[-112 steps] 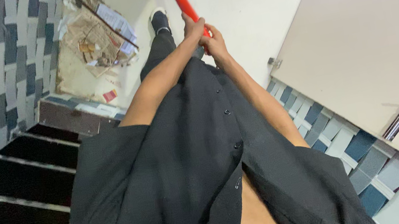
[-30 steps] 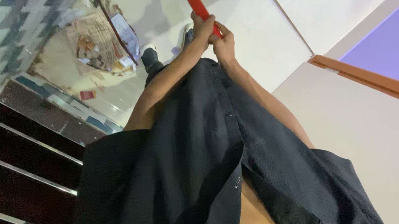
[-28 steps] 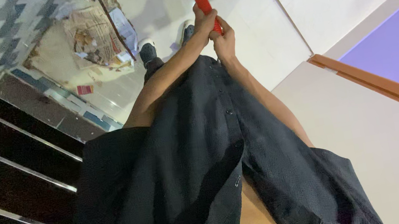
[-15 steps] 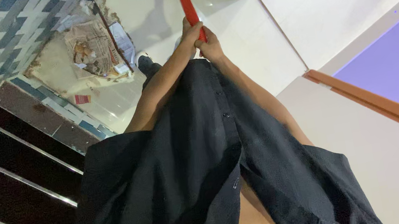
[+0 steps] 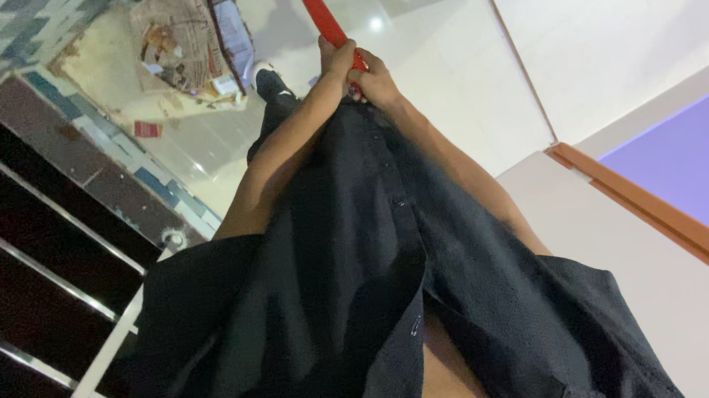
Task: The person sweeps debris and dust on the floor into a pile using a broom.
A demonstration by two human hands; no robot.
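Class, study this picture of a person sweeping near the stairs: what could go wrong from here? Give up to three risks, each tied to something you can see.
1. The dark steps lie close beside the person; a sideways step could mean a trip.
2. The left hand and right hand crowd together on the red broom handle, so control may be weak.
3. The pile of papers and debris could scatter over the glossy floor.

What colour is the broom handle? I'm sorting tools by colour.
Red; the broom handle shows best in the head view.

Two bare forearms stretched forward and down from short dark sleeves, converging in front of the body, left hand [image 5: 336, 54] and right hand [image 5: 375, 81] closed in fists, touching, left slightly farther out
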